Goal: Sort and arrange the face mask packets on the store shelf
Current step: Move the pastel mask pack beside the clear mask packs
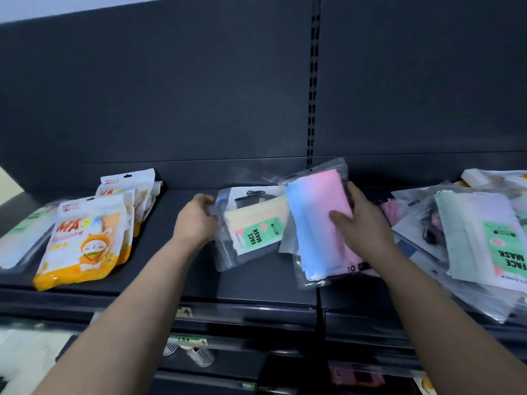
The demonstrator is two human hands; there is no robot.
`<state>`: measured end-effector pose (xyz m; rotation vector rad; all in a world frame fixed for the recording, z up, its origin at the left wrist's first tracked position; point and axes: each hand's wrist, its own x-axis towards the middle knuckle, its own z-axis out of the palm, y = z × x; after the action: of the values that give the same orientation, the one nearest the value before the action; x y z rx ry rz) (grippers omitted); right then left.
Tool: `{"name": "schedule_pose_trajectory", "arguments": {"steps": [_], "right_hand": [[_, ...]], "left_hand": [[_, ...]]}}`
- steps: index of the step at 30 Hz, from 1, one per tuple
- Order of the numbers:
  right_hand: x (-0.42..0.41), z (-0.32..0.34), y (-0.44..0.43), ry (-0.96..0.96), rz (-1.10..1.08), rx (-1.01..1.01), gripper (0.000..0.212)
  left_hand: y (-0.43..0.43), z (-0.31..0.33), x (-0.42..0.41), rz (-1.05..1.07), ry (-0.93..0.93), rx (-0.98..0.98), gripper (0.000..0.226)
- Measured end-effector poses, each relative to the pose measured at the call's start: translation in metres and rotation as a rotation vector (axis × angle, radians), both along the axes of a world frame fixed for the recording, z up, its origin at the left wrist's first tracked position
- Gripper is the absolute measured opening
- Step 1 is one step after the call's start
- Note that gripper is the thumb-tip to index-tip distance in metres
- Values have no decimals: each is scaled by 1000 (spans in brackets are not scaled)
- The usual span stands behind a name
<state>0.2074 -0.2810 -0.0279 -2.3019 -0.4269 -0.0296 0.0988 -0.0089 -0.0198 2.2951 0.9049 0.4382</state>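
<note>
On dark shelf (171,269), left hand (196,218) pinching yellow mask packet (253,220), right hand (362,218) gripping pink-blue packet (316,212)

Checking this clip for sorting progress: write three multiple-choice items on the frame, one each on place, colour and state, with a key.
1. Where do the orange MASK packets stand relative to the hands? A) left B) right C) between them
2. The right hand holds a gradient packet; its colours? A) green and white B) pink and blue C) black
3. The left hand is: A) idle B) pointing upward C) gripping the edge of the cream packet
Key: 1 A, left of both arms; 2 B, pink fades into blue; 3 C, fingers curl round its edge.
</note>
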Motion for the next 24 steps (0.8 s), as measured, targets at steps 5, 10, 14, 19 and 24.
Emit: {"name": "schedule_pose_trajectory", "arguments": {"steps": [5, 10, 14, 19, 24], "right_hand": [[-7, 1, 21, 148, 178, 54, 67], [-10, -10, 30, 103, 133, -70, 62], [-11, -11, 35, 37, 53, -146, 62], [-15, -17, 48, 10, 30, -193, 62], [-18, -17, 52, 58, 96, -141, 70]], "left_hand": [[5, 20, 10, -242, 146, 462, 58], [-1, 10, 10, -35, -114, 433, 57], [-2, 1, -19, 92, 214, 337, 53], [-24, -4, -44, -20, 175, -297, 21], [-49, -1, -28, -34, -212, -828, 43]]}}
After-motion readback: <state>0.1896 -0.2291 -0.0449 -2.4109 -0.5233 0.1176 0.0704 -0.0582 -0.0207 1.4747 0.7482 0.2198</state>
